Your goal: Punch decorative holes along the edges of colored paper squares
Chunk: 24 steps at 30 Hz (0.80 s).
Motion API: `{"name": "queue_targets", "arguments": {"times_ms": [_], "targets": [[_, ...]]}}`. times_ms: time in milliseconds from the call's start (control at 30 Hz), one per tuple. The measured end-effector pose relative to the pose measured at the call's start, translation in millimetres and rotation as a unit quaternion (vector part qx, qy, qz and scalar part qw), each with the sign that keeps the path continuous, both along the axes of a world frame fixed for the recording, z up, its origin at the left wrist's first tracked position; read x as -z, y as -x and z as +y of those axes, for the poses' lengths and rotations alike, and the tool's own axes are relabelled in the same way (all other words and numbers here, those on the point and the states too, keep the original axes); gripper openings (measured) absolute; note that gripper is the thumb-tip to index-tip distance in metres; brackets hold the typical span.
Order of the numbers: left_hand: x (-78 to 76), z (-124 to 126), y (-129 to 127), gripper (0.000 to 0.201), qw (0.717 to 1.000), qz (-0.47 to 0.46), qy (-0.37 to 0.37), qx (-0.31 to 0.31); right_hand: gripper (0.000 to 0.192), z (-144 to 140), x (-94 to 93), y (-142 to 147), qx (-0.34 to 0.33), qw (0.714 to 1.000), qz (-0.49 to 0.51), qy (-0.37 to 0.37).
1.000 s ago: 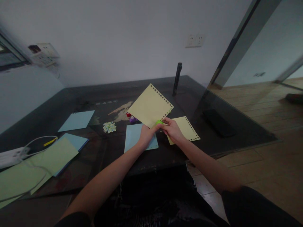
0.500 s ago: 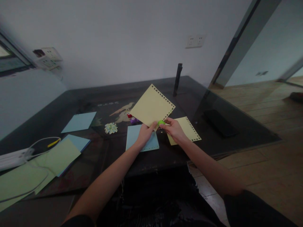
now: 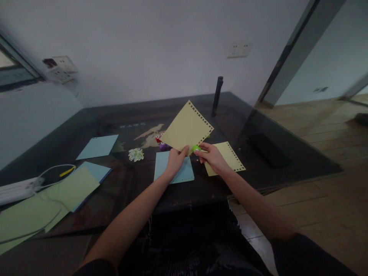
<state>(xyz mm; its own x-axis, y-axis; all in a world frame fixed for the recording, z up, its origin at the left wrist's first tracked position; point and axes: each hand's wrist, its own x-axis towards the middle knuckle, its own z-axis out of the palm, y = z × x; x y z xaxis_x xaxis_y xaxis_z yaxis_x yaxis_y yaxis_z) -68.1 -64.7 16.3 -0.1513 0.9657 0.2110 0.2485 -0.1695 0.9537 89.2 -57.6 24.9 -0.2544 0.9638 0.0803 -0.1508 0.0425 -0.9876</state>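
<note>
Between the thumb and fingers of my left hand is a yellow sheet of paper, held tilted above the table with a row of punched holes along its upper right edge. My right hand is closed around a small green craft punch, which sits at the sheet's lower right edge. Beneath my left hand lies a light blue sheet with small holes along its near edge. A second yellow sheet, punched down its right side, rests under my right hand. Red and purple punches show partly behind the held sheet.
A pile of paper bits lies left of my hands. Farther left are a blue sheet, green sheets and a white power strip with a cable. A dark phone-like slab lies right; a black post stands behind.
The held yellow sheet has turned and shifted slightly, with the green punch still at its lower right edge. The whole view has moved a little.
</note>
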Motion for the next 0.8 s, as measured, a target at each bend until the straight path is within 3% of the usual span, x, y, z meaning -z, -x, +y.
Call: {"name": "queue_targets", "arguments": {"times_ms": [233,400,800], "targets": [[1.2,2.8,2.9,0.034,1.000,-0.017,-0.003,-0.011,0.038,1.5,-1.6,-2.7,-0.005,0.998,0.010,0.056],[0.2,5.4,6.2,0.038,0.997,-0.071,0.013,-0.024,0.031,1.6,-6.0,-6.9,-0.044,0.993,0.035,0.101],[2.2,8.4,9.4,0.036,0.995,-0.094,0.007,-0.036,0.036,1.8,-6.6,-6.3,-0.045,0.992,0.029,0.118]]}}
